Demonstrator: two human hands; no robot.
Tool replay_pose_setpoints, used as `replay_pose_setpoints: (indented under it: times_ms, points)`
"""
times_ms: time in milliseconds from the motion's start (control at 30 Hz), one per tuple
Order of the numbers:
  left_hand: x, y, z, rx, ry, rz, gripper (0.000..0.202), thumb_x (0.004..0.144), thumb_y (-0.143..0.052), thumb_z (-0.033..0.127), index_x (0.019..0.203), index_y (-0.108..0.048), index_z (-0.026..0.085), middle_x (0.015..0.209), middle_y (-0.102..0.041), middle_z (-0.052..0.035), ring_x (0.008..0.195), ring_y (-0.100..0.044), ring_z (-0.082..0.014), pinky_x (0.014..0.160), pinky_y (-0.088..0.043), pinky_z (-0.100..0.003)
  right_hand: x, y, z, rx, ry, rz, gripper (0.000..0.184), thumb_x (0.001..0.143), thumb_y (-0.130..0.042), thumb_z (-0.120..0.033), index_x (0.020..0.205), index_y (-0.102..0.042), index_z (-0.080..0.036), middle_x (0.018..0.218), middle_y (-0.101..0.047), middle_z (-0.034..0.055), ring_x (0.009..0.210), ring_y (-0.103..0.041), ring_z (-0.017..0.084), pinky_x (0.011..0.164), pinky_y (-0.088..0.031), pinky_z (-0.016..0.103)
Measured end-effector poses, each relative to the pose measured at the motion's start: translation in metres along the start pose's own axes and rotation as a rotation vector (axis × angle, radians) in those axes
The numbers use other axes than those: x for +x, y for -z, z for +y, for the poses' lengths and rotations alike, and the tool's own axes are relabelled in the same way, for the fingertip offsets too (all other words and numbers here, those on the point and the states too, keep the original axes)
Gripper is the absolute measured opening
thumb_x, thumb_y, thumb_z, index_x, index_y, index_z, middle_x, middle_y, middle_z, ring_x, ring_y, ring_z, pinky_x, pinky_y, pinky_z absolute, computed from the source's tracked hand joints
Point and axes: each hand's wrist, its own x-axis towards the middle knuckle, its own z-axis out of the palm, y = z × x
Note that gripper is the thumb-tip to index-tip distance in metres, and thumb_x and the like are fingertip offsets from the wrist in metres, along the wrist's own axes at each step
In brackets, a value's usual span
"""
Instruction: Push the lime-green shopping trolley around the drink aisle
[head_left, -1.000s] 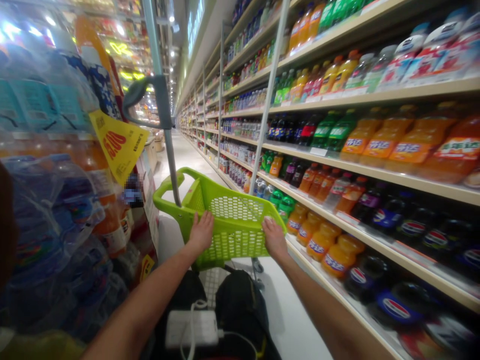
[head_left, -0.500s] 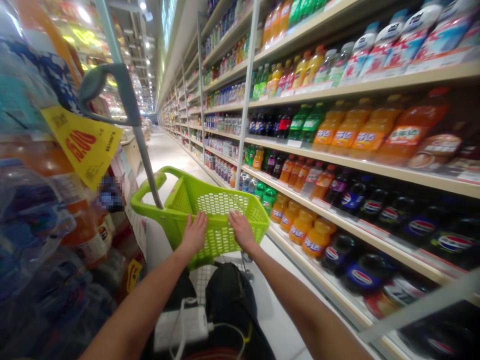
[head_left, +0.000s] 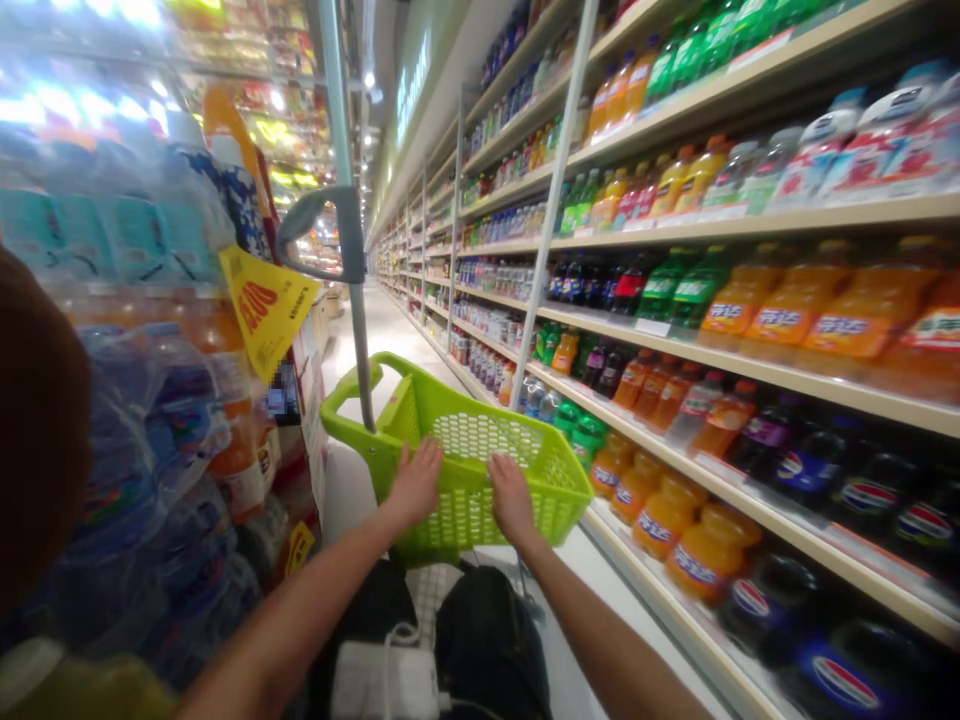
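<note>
A lime-green shopping basket with perforated sides stands on the floor before my knees. Its long grey pull handle rises from the left end, with a dark loop grip partway up. My left hand holds the near rim, fingers laid over the edge. Farther right along the same rim, my right hand has its fingers curled over the edge; the fingertips are partly hidden. A white box-like device with a white cable lies on my lap.
Shelves of drink bottles line the right side, close to the basket's right end. At left stand stacked, plastic-wrapped bottles with a yellow price sign. A blurred dark rounded shape fills the left edge. The aisle floor runs ahead.
The whole view has swung left, so basket, hands and shelves appear farther right and slightly lower. A dark rounded shape has entered at the left edge. Both hands stay on the basket's rim.
</note>
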Motion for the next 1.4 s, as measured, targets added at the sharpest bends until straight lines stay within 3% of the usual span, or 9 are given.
replay_pose_setpoints:
  times_ms: [233, 333, 467, 567, 867, 1033, 1200, 1300, 1400]
  points:
    - [-0.041, 0.031, -0.073, 0.051, 0.319, 0.362, 0.057, 0.078, -0.038, 0.021, 0.133, -0.031, 0.008, 0.144, -0.029, -0.011, 0.135, -0.018, -0.0207, 0.111, -0.01, -0.046, -0.004, 0.001, 0.024, -0.014, 0.034, -0.002, 0.049, 0.073, -0.034, 0.003, 0.113, -0.058, -0.015, 0.127, -0.051, 0.0114, 0.126, -0.036, 0.023, 0.099, -0.036, 0.044]
    - [-0.042, 0.036, -0.09, 0.081, 0.387, 0.321, 0.058, 0.076, -0.04, 0.022, 0.132, -0.034, 0.008, 0.144, -0.028, -0.0116, 0.135, -0.017, -0.0246, 0.109, -0.012, -0.052, 0.0, -0.003, 0.032, -0.046, -0.027, -0.01, 0.05, 0.071, -0.036, 0.003, 0.111, -0.059, -0.014, 0.125, -0.052, 0.0114, 0.124, -0.038, 0.024, 0.099, -0.036, 0.044]
    - [-0.031, 0.033, -0.09, 0.09, 0.368, 0.231, 0.059, 0.074, -0.042, 0.023, 0.131, -0.036, 0.011, 0.142, -0.033, -0.0113, 0.135, -0.015, -0.0272, 0.107, -0.014, -0.055, 0.01, -0.009, 0.029, -0.045, -0.147, 0.034, 0.047, 0.069, -0.036, 0.003, 0.107, -0.06, -0.009, 0.12, -0.055, 0.016, 0.12, -0.042, 0.026, 0.1, -0.034, 0.045]
    - [-0.026, 0.031, -0.082, 0.1, 0.369, 0.231, 0.061, 0.074, -0.042, 0.024, 0.132, -0.034, 0.009, 0.142, -0.033, -0.0125, 0.135, -0.015, -0.0281, 0.107, -0.013, -0.056, 0.024, -0.016, 0.008, 0.026, -0.167, 0.068, 0.046, 0.07, -0.034, 0.002, 0.107, -0.06, -0.007, 0.118, -0.056, 0.0164, 0.117, -0.044, 0.024, 0.101, -0.034, 0.044]
    - [-0.021, 0.029, -0.069, 0.137, 0.301, 0.218, 0.066, 0.072, -0.041, 0.021, 0.136, -0.028, 0.009, 0.145, -0.025, -0.0121, 0.136, -0.009, -0.0283, 0.107, -0.01, -0.056, 0.077, -0.026, -0.105, 0.452, -0.091, 0.209, 0.058, 0.069, -0.032, 0.001, 0.124, -0.049, -0.013, 0.128, -0.05, 0.011, 0.125, -0.036, 0.021, 0.105, -0.031, 0.046]
    - [-0.02, 0.025, -0.064, 0.145, 0.284, 0.234, 0.065, 0.073, -0.04, 0.018, 0.136, -0.028, 0.012, 0.146, -0.025, -0.0106, 0.136, -0.01, -0.0277, 0.107, -0.009, -0.056, 0.083, -0.011, -0.134, 0.49, 0.013, 0.157, 0.053, 0.074, -0.034, -0.001, 0.122, -0.051, -0.014, 0.132, -0.045, 0.0101, 0.128, -0.033, 0.021, 0.106, -0.031, 0.044]
    - [-0.023, 0.026, -0.062, 0.132, 0.276, 0.241, 0.057, 0.078, -0.037, 0.021, 0.134, -0.033, 0.012, 0.144, -0.029, -0.0109, 0.135, -0.015, -0.0279, 0.107, -0.012, -0.056, 0.09, 0.017, -0.135, 0.459, 0.161, 0.146, 0.047, 0.076, -0.034, -0.001, 0.117, -0.055, -0.015, 0.129, -0.048, 0.0108, 0.127, -0.035, 0.02, 0.104, -0.036, 0.042]
    - [-0.021, 0.034, -0.065, 0.1, 0.262, 0.241, 0.056, 0.08, -0.039, 0.03, 0.133, -0.034, 0.013, 0.143, -0.032, -0.0115, 0.134, -0.019, -0.0279, 0.106, -0.013, -0.057, 0.129, 0.054, -0.132, 0.403, 0.318, 0.214, 0.045, 0.081, -0.033, -0.003, 0.119, -0.053, -0.016, 0.131, -0.047, 0.0099, 0.129, -0.032, 0.02, 0.104, -0.036, 0.042]
    - [-0.013, 0.041, -0.073, 0.083, 0.291, 0.275, 0.059, 0.08, -0.042, 0.038, 0.133, -0.033, 0.014, 0.144, -0.029, -0.0124, 0.134, -0.018, -0.0272, 0.107, -0.011, -0.058, 0.196, 0.101, -0.14, 0.366, 0.502, 0.376, 0.038, 0.087, -0.035, -0.011, 0.121, -0.05, -0.018, 0.134, -0.043, 0.0072, 0.133, -0.024, 0.019, 0.108, -0.028, 0.045]
